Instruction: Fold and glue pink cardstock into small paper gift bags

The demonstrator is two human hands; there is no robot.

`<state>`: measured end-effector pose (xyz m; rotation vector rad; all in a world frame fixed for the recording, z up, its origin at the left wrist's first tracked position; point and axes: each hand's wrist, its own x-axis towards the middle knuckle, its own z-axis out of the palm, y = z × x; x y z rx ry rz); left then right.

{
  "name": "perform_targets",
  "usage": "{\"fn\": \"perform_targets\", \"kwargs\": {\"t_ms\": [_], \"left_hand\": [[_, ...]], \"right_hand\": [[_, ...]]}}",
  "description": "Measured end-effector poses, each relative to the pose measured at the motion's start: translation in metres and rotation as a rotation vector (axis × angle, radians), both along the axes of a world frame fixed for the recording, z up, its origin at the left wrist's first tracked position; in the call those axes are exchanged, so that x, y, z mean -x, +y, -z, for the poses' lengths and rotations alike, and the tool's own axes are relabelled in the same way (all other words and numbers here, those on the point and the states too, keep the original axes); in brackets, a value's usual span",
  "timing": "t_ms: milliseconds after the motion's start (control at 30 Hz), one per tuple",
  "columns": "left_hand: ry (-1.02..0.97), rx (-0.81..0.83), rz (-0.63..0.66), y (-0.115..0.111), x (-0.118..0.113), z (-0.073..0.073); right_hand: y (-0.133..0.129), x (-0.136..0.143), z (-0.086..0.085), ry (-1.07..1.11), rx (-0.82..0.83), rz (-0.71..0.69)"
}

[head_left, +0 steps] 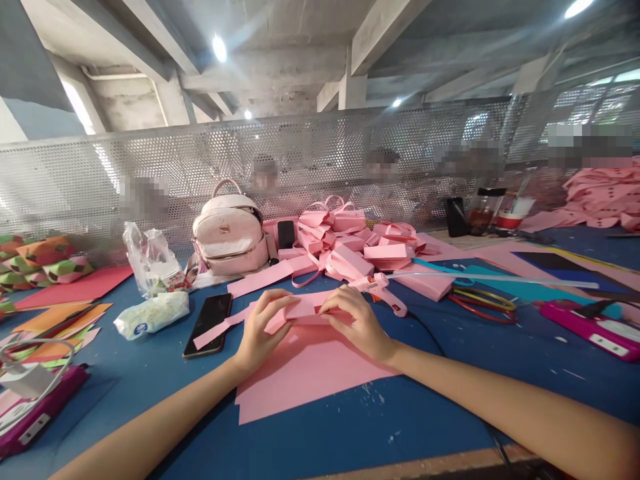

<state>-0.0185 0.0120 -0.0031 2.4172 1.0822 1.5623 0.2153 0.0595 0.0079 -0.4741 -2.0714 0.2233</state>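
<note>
Pink folded paper (pixel 304 309) is held between both hands near the front of the blue table (pixel 200 420), above a flat pink sheet (pixel 310 360). The left hand (pixel 263 330) is closed on its left end, thumb at the near side and fingers over the top. The right hand (pixel 357 323) pinches the other end, fingers bent over its upper edge. A narrow pink strip (pixel 220 332) runs out from the left hand across a dark phone (pixel 206 320), which lies just beside a soft white packet (pixel 153 315). Behind the packet stands a crumpled clear plastic bag (pixel 150 257), with a pale pink backpack (pixel 227 233) to its right. A pink and white glue gun (pixel 383 290) lies on its side just beyond the right hand, in front of a heap of folded pink pieces (pixel 350 243). Farther right are red and yellow loops (pixel 485 307) and a magenta power strip (pixel 595 330); another power strip (pixel 43 417) is at the left edge. A perforated metal screen (pixel 310 143) spans the back
</note>
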Motion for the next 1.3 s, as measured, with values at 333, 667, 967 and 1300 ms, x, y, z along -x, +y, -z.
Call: {"fn": "perform_targets", "kwargs": {"t_ms": [333, 667, 967, 1300], "left_hand": [[0.037, -0.025, -0.009, 0.0, 0.001, 0.002], [0.05, -0.035, 0.0, 0.001, 0.002, 0.003], [-0.055, 0.039, 0.001, 0.0, 0.002, 0.006], [-0.208, 0.296, 0.1, 0.014, 0.008, 0.013]], "right_hand": [[-0.001, 0.001, -0.002, -0.015, -0.021, -0.016], [-0.002, 0.0, -0.003, -0.019, -0.044, -0.013], [-0.002, 0.0, -0.002, -0.013, -0.036, -0.02], [0.002, 0.0, 0.0, 0.049, 0.006, -0.02]]}}
